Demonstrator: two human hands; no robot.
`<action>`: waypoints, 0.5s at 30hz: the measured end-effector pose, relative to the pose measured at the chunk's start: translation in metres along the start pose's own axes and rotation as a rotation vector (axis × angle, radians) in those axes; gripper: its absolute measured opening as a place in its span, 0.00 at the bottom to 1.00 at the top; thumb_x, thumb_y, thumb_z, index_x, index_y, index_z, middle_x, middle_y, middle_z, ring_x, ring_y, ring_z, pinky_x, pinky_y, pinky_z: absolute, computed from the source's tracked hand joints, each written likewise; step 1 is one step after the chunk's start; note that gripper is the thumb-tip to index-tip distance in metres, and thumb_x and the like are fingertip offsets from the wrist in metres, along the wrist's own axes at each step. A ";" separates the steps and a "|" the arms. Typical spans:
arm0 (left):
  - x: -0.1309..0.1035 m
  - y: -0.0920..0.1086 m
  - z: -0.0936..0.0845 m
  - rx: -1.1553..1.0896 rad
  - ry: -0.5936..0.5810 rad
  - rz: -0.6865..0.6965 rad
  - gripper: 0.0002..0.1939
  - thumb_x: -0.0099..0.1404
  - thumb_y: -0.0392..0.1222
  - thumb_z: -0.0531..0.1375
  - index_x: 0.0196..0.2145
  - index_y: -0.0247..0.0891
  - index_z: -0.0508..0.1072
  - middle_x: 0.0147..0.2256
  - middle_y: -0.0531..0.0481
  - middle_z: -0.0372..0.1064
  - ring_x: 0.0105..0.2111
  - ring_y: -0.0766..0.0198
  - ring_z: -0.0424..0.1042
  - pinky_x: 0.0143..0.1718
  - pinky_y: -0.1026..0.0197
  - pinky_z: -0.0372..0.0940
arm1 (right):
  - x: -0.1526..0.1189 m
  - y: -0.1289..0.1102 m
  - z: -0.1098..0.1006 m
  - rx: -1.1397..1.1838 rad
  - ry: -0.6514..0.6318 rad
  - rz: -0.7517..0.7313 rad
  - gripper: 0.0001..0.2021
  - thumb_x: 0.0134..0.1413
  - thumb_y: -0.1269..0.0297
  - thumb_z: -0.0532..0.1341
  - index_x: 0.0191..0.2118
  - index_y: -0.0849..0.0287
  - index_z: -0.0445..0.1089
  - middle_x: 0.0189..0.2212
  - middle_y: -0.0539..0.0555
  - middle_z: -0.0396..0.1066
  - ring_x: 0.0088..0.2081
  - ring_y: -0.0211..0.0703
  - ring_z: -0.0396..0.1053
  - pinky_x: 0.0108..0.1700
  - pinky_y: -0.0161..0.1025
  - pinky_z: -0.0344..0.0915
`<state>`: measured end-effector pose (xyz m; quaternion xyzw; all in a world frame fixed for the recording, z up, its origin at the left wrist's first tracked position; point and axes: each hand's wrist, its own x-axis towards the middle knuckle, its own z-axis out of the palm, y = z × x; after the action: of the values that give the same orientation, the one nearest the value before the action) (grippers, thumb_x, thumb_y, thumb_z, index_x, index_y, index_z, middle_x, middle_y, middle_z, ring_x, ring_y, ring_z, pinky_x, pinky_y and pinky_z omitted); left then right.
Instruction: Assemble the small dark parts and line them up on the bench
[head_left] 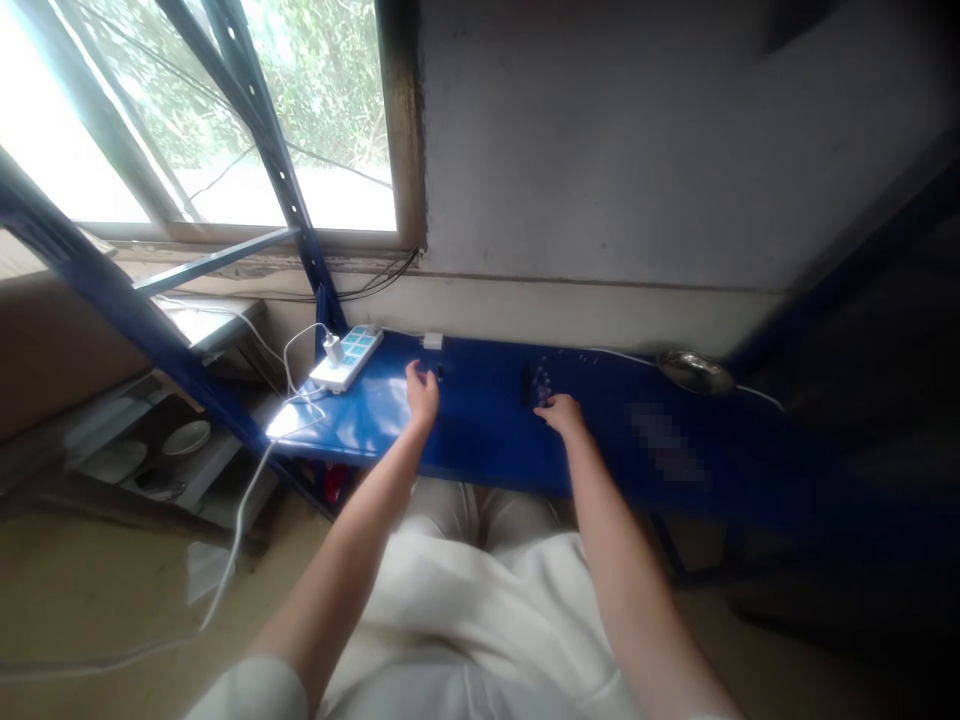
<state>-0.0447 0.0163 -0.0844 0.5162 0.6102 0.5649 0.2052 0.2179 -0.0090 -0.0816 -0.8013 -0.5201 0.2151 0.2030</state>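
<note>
My left hand is over the blue shelf top, fingers curved with a gap between thumb and fingers. A small black item is just to its right; I cannot tell whether they touch. My right hand has its thumb and fingertips pinched together at the near end of a translucent piece with round bumps. Beside that piece, on its left, is a dark oblong item. Several tiny pale bits are scattered farther back.
A white power strip with a plugged-in white charger sits at the left end, its cable trailing to the floor. A small white block is at the back edge. A shiny metal dish stands right. Blue uprights frame the left side.
</note>
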 end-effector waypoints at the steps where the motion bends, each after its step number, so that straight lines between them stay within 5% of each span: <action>1: 0.008 0.005 -0.002 0.121 -0.019 0.059 0.20 0.62 0.39 0.50 0.53 0.36 0.58 0.37 0.45 0.66 0.38 0.61 0.68 0.42 0.58 0.63 | -0.001 0.001 -0.004 0.008 -0.024 0.013 0.24 0.41 0.61 0.64 0.47 0.68 0.68 0.36 0.63 0.74 0.38 0.48 0.73 0.35 0.35 0.65; 8: 0.039 0.025 -0.006 0.780 -0.472 0.314 0.23 0.67 0.46 0.43 0.59 0.43 0.53 0.48 0.38 0.61 0.41 0.54 0.70 0.40 0.56 0.63 | -0.035 -0.007 -0.034 0.176 0.075 -0.075 0.21 0.44 0.56 0.61 0.44 0.64 0.70 0.36 0.60 0.74 0.33 0.44 0.73 0.35 0.36 0.66; 12: 0.046 0.018 0.000 0.805 -0.549 0.310 0.20 0.66 0.43 0.46 0.55 0.39 0.60 0.43 0.40 0.65 0.39 0.56 0.70 0.39 0.58 0.62 | -0.060 -0.024 -0.046 0.272 0.153 -0.198 0.18 0.46 0.56 0.60 0.42 0.62 0.71 0.35 0.58 0.75 0.32 0.43 0.73 0.35 0.36 0.66; 15: 0.050 0.010 0.003 0.711 -0.545 0.278 0.10 0.60 0.35 0.54 0.40 0.36 0.70 0.36 0.42 0.68 0.36 0.57 0.70 0.39 0.60 0.62 | -0.072 -0.035 -0.051 0.339 0.207 -0.277 0.16 0.47 0.56 0.59 0.40 0.61 0.72 0.34 0.58 0.75 0.32 0.43 0.73 0.35 0.36 0.67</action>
<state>-0.0569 0.0588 -0.0595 0.7607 0.6150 0.1868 0.0907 0.1932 -0.0669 -0.0108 -0.6947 -0.5579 0.1858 0.4143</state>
